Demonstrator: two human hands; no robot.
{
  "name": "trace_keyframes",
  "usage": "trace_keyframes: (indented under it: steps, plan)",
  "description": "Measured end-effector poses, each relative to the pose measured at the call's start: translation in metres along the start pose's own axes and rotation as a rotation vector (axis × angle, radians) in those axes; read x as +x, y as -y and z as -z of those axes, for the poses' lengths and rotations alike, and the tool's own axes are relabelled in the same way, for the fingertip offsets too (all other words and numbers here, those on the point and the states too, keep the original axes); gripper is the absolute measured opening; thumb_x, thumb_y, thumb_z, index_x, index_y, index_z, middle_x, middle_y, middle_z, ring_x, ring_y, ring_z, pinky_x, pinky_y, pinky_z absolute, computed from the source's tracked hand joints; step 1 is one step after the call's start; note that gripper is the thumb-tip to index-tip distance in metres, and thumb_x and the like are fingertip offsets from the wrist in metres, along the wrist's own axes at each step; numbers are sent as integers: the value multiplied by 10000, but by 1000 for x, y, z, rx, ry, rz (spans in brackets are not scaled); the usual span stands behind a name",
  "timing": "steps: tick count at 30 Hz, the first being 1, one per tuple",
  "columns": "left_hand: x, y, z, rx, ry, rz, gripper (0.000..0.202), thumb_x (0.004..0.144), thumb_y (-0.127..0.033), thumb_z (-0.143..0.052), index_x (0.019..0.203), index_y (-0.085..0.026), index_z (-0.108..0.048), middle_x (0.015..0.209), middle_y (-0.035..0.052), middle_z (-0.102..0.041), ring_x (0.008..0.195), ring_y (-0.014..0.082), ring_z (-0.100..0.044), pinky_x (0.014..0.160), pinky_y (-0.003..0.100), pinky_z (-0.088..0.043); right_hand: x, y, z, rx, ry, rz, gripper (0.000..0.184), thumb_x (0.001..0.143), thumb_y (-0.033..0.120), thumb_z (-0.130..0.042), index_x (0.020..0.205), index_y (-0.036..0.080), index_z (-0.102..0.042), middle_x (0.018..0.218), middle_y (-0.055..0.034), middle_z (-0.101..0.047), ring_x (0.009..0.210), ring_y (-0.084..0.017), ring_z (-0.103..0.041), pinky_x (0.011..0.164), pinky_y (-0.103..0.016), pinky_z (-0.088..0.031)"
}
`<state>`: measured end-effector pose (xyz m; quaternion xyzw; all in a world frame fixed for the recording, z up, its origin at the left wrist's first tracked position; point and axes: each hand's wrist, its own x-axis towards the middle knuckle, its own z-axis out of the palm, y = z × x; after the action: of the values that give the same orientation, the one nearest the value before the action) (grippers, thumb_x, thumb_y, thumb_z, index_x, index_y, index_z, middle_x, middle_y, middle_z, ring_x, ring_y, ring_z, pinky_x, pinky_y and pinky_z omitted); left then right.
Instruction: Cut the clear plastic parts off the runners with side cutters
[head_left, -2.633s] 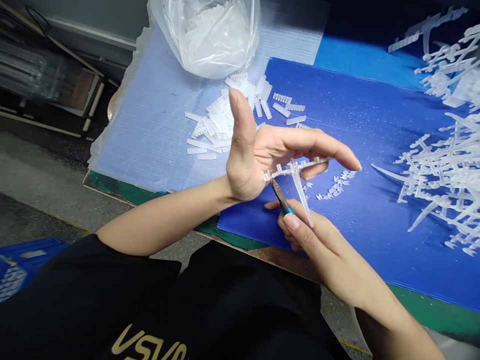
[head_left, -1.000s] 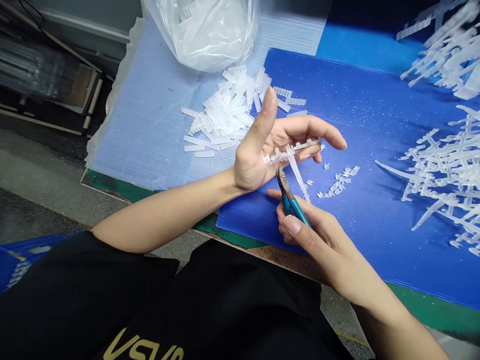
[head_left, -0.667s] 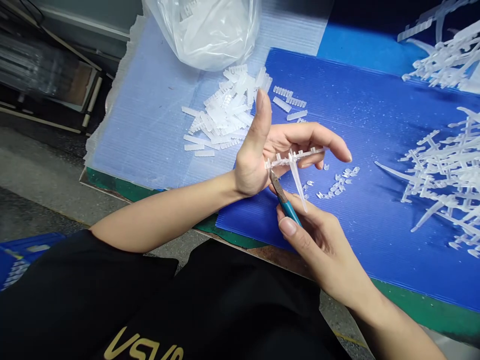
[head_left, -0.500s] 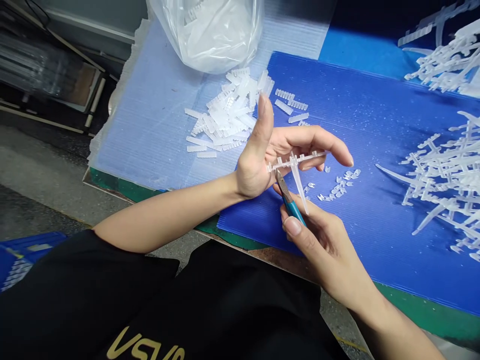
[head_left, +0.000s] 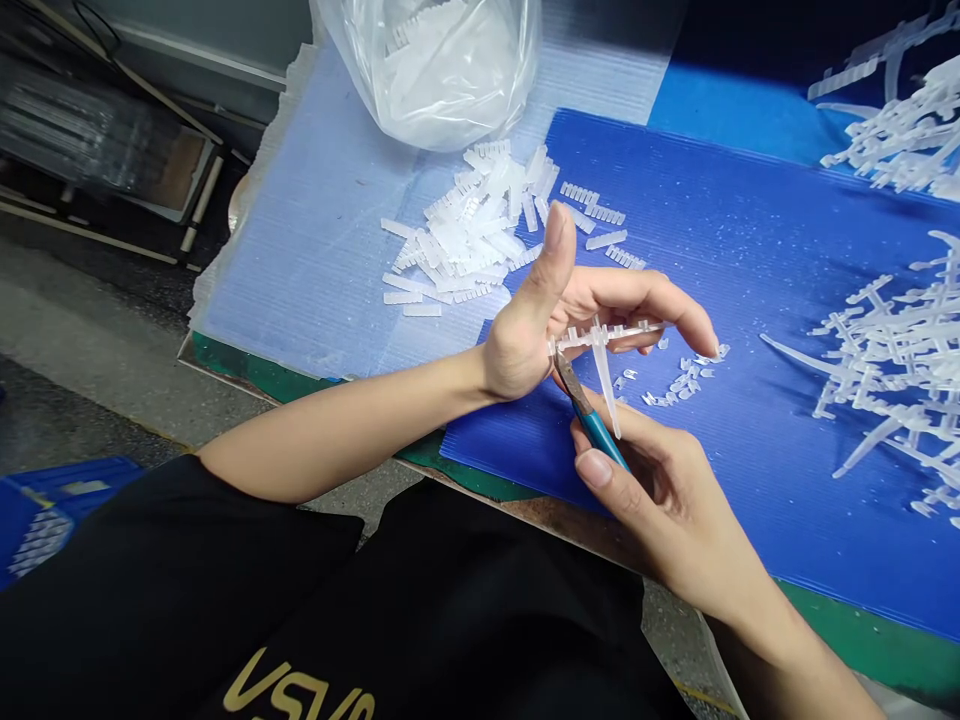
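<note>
My left hand (head_left: 536,315) is turned palm up with its thumb raised. Its curled fingers support a translucent plastic sprue (head_left: 600,350), a thin bar with small stubs and a long tapered stem pointing down. My right hand (head_left: 667,500) grips blue-handled side cutters (head_left: 592,415). The cutter jaws touch or nearly touch the left end of the sprue bar, close to my left palm; whether they are closed on it I cannot tell. Below the left fingers, small clear clipped pieces (head_left: 682,380) lie scattered on the dark blue corrugated sheet (head_left: 750,500).
Flat, comb-edged white strips (head_left: 472,230) form a pile beyond my left hand. Behind them stands a clear plastic bag (head_left: 457,80) full of similar parts. Tangled sprues (head_left: 892,370) are heaped at the right, with another heap (head_left: 907,130) farther back. A blue crate (head_left: 52,520) sits on the floor.
Both hands shift slightly rightward in view with the sprue and cutters, while the whole scene also slides a little right. The cutter jaws stay at the sprue's left end.
</note>
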<state>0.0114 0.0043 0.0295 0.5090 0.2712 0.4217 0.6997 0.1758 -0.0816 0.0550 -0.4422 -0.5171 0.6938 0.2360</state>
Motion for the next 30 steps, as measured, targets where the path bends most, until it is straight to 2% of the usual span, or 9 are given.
trace_keyframes:
  steps: [3,6,9,13,15,17,21,26,30]
  plan:
    - [-3,-8,0,3,44,92,1125,983,-743,158,880,-191,-818,752,106,-542,737,219,-516,831,391,-498,1,1,4,3,17,11,326,1057,459,-679,857,213,-599,835,24,-472,770,-146,-412,742,-289,-374]
    - [-4,-6,-1,-40,44,49,1110,977,-790,119,839,-190,-804,755,102,-582,721,207,-503,788,383,-492,2,1,6,23,29,19,324,1065,438,-666,853,208,-582,811,33,-416,736,-132,-354,689,-280,-341]
    - [-2,1,0,-48,65,38,1097,980,-800,88,873,-190,-818,808,113,-653,718,210,-493,771,386,-476,2,0,6,44,42,21,367,1078,455,-639,826,202,-556,789,38,-391,712,-123,-318,653,-277,-324]
    - [-1,7,3,-15,70,28,1146,943,-830,131,919,-201,-826,745,107,-602,721,222,-524,785,392,-490,2,-2,4,41,23,29,398,1086,479,-622,807,202,-561,751,42,-411,685,-120,-317,624,-287,-306]
    - [-1,10,4,4,54,21,1180,920,-843,160,942,-200,-828,701,99,-545,733,229,-556,799,395,-507,0,-4,2,38,-18,34,361,1094,469,-615,849,205,-624,736,42,-413,667,-119,-317,603,-295,-286]
    - [0,12,5,13,37,-2,1202,908,-849,174,962,-191,-830,693,97,-517,741,232,-575,811,401,-512,-1,-7,-1,50,-54,39,292,1107,458,-598,977,223,-711,735,43,-410,653,-118,-321,586,-296,-274]
    - [2,14,5,32,10,5,1208,884,-878,162,957,-197,-834,758,119,-570,782,243,-614,807,414,-515,-1,-12,-5,58,-68,45,294,1119,479,-575,1242,282,-757,740,47,-406,653,-113,-343,599,-283,-306]
    - [2,14,4,-9,-19,-3,1184,872,-899,130,921,-228,-845,826,136,-637,815,247,-653,814,428,-543,1,-11,-5,23,-36,63,317,1124,478,-566,1303,289,-748,768,47,-438,678,-115,-364,660,-276,-362]
    - [2,14,6,-10,-6,-29,1200,881,-883,140,937,-207,-850,795,133,-624,784,241,-639,802,421,-543,0,-10,-4,48,-29,35,357,1121,507,-555,1336,283,-731,785,34,-410,681,-127,-344,609,-281,-324]
